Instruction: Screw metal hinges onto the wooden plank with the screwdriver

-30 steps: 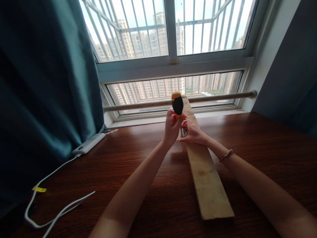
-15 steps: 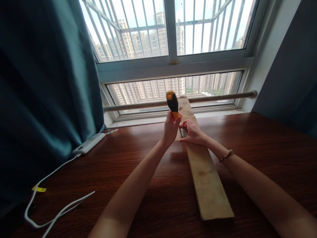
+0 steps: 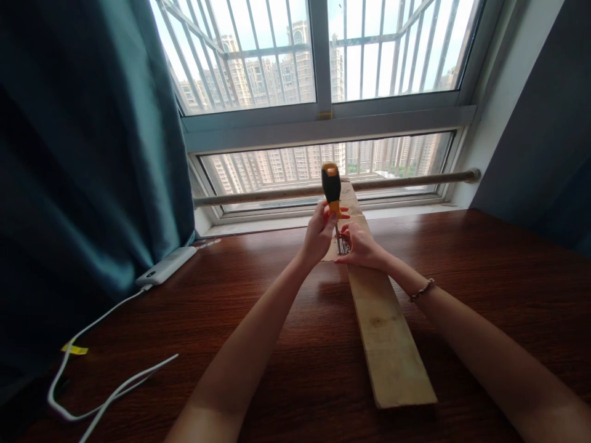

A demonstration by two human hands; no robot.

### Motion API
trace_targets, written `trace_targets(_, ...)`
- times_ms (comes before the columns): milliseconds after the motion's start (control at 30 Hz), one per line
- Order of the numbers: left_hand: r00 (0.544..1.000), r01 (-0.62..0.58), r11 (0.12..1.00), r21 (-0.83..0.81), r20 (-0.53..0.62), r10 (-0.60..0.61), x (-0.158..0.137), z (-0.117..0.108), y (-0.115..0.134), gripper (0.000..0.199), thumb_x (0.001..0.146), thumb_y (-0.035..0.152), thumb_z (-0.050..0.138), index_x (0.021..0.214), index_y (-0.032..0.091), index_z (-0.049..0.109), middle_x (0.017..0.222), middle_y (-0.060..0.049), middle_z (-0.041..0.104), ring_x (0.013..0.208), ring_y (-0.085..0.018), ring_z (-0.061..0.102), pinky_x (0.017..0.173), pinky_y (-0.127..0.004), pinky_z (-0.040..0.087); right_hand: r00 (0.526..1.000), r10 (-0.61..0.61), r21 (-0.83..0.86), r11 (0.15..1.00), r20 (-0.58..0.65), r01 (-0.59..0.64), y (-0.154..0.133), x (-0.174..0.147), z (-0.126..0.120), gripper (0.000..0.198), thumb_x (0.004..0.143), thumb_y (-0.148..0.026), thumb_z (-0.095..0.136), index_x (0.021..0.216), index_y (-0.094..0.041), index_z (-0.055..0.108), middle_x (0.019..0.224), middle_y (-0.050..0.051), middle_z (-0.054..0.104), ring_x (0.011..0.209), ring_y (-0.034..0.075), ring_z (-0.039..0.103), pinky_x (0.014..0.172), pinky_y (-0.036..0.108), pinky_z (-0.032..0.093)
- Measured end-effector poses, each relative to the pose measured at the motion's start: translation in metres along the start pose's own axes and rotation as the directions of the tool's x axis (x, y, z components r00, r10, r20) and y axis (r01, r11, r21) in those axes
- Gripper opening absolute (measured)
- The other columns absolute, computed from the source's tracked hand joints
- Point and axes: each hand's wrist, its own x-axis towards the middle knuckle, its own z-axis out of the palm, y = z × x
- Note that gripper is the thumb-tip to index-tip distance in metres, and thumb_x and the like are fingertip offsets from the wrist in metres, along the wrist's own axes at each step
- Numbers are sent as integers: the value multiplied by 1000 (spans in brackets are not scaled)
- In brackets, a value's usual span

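Observation:
In my left hand (image 3: 320, 232) is a screwdriver (image 3: 331, 184) with a black and yellow handle. It stands nearly upright, its metal shaft pointing down at a small shiny metal piece (image 3: 344, 246). My right hand (image 3: 362, 247) closes its thumb and fingers around that piece, whose exact kind I cannot make out. Both hands are above a long pale wooden board (image 3: 385, 332), near its far part. The screwdriver's tip reaches the metal piece, but fingers and glare blur the contact point.
The board lies on a dark reddish wooden tabletop (image 3: 249, 289). At left are a white power bank (image 3: 167, 266) and a white cable (image 3: 115, 394) beside a blue curtain (image 3: 92, 154). A metal rail (image 3: 406, 183) crosses before the barred window.
The screwdriver has swung from a leftward lean to nearly upright, its handle moving right. Some fingers of my left hand have spread out. My right hand has stayed almost still.

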Motion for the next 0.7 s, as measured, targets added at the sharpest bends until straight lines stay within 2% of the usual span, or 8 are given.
trace_targets(133,997,70,965,-252,-24,-79,3,-3,-6,23,79,37,56,94,20,55,83,-2,60,76,-14,60,74,-31,47,1000,6,39,999,-3,-5,3,0,2,64,46,-35,81,93,-18,40,96,9,51,79,21,55,69,36,49)
trace_targets(233,993,81,935,-344,-57,-107,4,-3,-8,23,75,36,61,91,19,58,72,1,58,71,-11,58,74,-28,47,1000,-15,53,998,10,15,6,0,3,65,46,-35,81,94,-19,40,99,10,54,88,23,55,75,38,49)
trace_targets(367,988,30,889,-456,-122,-96,5,-1,3,18,72,29,66,85,17,61,74,0,58,73,-10,58,82,-29,46,1000,-5,50,999,23,4,7,-1,2,66,47,-37,81,95,-19,39,101,10,55,89,23,56,75,38,49)
trace_targets(467,977,-12,837,-547,-183,-106,7,-2,18,15,77,28,61,86,17,62,75,-1,59,78,-12,61,88,-33,45,1000,-10,13,1000,21,9,5,-1,1,66,48,-37,80,97,-18,40,101,10,55,87,23,56,76,39,48)
trace_targets(567,948,-44,824,-565,-285,-144,10,-7,28,12,80,25,57,84,15,62,77,-2,61,79,-13,62,88,-35,45,999,-31,19,999,26,30,8,-1,2,67,49,-38,80,99,-19,39,102,10,55,89,24,56,77,40,48)
trace_targets(700,888,-73,818,-571,-410,-207,12,-12,28,3,77,17,60,76,13,60,73,-2,62,75,-13,63,86,-36,47,998,-68,55,996,19,66,14,0,5,71,48,-41,81,101,-19,39,104,11,53,94,26,55,79,41,48)
